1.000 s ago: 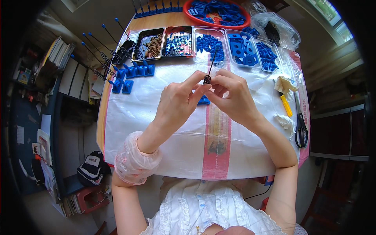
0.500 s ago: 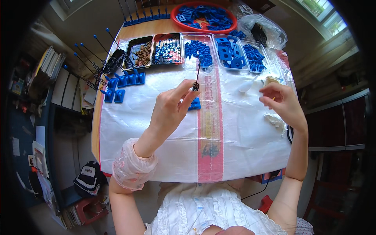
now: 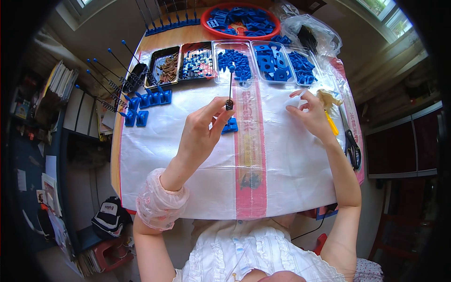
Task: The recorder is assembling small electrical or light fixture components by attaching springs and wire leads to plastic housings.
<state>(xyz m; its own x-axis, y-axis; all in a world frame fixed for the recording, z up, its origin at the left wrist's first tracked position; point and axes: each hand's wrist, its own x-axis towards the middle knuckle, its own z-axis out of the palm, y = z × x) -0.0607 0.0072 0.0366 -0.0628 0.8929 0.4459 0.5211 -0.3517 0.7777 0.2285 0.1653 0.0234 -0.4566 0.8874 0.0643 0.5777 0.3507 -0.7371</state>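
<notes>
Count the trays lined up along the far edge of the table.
5: brown-parts tray, bead tray, then three clear trays of blue parts. The red bowl behind isn't counted.

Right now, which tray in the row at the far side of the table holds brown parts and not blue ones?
The leftmost tray, a dark one, holds brownish parts. The next tray has small dark and pale pieces, and the three clear trays to its right hold blue parts.
</notes>
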